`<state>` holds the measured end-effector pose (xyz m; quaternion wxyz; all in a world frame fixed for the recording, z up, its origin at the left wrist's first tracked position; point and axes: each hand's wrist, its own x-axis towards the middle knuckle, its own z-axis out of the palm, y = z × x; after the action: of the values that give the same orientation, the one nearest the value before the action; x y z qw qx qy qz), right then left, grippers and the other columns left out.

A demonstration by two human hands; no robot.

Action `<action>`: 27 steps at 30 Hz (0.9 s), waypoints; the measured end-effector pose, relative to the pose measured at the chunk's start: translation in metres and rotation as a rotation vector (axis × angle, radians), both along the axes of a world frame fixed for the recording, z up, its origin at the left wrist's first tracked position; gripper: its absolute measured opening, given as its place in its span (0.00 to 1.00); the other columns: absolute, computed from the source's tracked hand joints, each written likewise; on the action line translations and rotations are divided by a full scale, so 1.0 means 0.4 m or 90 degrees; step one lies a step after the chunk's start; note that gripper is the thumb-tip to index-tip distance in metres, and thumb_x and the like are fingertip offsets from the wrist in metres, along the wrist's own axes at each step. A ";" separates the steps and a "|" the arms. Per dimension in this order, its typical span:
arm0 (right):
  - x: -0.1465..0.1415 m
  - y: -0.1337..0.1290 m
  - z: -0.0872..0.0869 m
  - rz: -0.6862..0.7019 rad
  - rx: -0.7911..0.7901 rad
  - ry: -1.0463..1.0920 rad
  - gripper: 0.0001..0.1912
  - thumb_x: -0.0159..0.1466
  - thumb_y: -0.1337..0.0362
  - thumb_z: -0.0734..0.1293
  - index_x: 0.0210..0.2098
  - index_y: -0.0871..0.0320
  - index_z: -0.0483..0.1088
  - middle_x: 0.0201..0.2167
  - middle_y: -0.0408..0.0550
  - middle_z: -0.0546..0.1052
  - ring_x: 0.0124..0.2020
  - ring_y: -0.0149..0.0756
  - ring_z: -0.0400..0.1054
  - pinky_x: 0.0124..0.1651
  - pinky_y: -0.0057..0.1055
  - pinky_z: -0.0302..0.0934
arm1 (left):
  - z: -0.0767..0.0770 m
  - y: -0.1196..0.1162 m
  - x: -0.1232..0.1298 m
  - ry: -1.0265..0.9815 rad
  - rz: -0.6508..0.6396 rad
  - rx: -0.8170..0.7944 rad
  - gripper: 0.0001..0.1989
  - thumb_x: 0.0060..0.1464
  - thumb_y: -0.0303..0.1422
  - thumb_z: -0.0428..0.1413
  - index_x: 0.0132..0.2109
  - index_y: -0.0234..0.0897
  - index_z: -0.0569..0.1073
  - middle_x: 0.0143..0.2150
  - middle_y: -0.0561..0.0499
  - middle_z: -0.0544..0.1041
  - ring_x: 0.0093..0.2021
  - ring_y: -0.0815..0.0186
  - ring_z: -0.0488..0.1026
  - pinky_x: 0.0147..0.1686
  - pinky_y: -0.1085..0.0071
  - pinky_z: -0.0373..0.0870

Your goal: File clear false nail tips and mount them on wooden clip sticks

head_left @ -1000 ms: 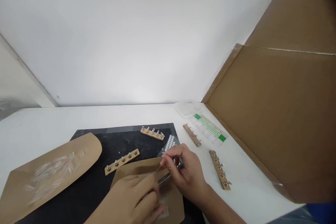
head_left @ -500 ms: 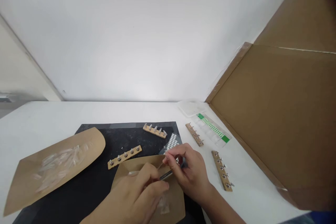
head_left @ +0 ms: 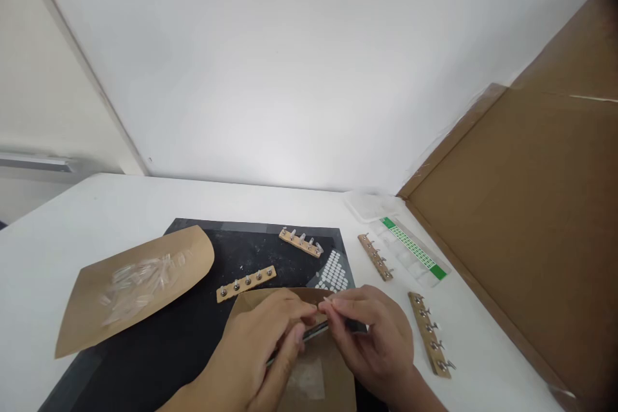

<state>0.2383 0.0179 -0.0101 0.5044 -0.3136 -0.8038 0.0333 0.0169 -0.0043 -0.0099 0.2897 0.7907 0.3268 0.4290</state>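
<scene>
My left hand [head_left: 268, 341] is closed around a thin dark rod-like tool [head_left: 316, 330], whose exact kind I cannot make out. Just beside it, my right hand [head_left: 374, 328] pinches a small whitish piece [head_left: 327, 300] between thumb and forefinger. The fingertips of both hands nearly meet. Beneath them lies a brown paper tray [head_left: 246, 299] with a clear plastic bag or film [head_left: 306, 380] in it. Behind my right hand is a sheet of white oval stickers [head_left: 333, 272].
Left on the black mat [head_left: 193, 335], a brown paper tray [head_left: 80, 315] holds many clear plastic pieces. Wooden strips with metal studs lie around: one strip [head_left: 247, 283] left, one [head_left: 300, 243] behind, two more [head_left: 375, 257] right. A clear compartment box [head_left: 415, 251] has a green-white label. Cardboard [head_left: 521, 219] stands right.
The view has shifted, so the table items appear farther right. My hands have come closer together, and the left fingers now reach up near the right fingertips.
</scene>
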 end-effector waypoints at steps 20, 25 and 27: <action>0.015 -0.019 0.019 0.110 -0.018 -0.213 0.11 0.70 0.75 0.71 0.40 0.54 0.66 0.32 0.41 0.81 0.28 0.31 0.73 0.29 0.33 0.58 | -0.045 -0.007 0.028 -0.271 -0.029 -0.456 0.16 0.65 0.46 0.63 0.45 0.37 0.86 0.37 0.49 0.72 0.26 0.73 0.72 0.20 0.82 0.76; 0.015 -0.016 0.019 0.133 -0.026 -0.214 0.11 0.71 0.73 0.72 0.42 0.54 0.67 0.32 0.40 0.81 0.28 0.31 0.73 0.30 0.33 0.60 | -0.048 -0.011 0.027 -0.281 -0.025 -0.463 0.14 0.66 0.44 0.64 0.49 0.42 0.88 0.41 0.48 0.73 0.26 0.74 0.73 0.21 0.82 0.76; 0.013 -0.015 0.019 0.138 -0.035 -0.231 0.10 0.71 0.72 0.73 0.43 0.55 0.68 0.31 0.40 0.81 0.28 0.32 0.74 0.30 0.34 0.59 | -0.046 -0.015 0.025 -0.282 -0.026 -0.466 0.14 0.66 0.44 0.63 0.51 0.43 0.88 0.42 0.47 0.74 0.29 0.72 0.75 0.21 0.82 0.76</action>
<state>0.2436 0.0117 -0.0024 0.3361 -0.2399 -0.9093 0.0517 0.0270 -0.0101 -0.0282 0.6227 0.5310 0.3716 0.4384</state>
